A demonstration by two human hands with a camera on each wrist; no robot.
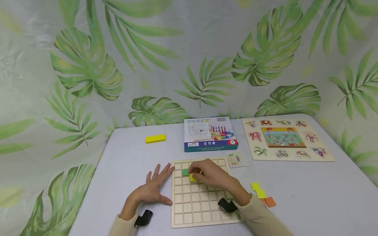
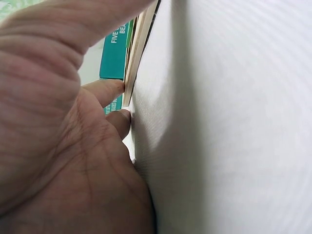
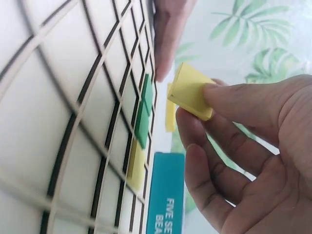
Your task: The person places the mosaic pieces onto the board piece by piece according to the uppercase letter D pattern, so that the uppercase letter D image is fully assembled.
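Over a wooden grid board (image 1: 183, 217), my right hand (image 1: 212, 173) pinches a yellow square tile (image 3: 191, 91) between thumb and fingers. The tile is tilted and apart from the board in the right wrist view. Green tiles (image 3: 142, 124) and a yellow tile (image 3: 136, 165) lie in the board's squares below; my right hand partly covers them in the head view. With fingers spread, my left hand (image 1: 152, 190) rests on the white table, its fingertips and thumb at the board's left edge. A small card with a coloured grid pattern (image 1: 237, 159) lies by the board's upper right corner.
Yellow tiles (image 1: 258, 190) and an orange tile (image 1: 270, 201) lie right of the board, near my right sleeve. A yellow bar-shaped piece (image 1: 155, 138) is at the back left. Behind the board lies a toy box (image 1: 210, 134); a sea-animal puzzle board (image 1: 255, 152) is at the right.
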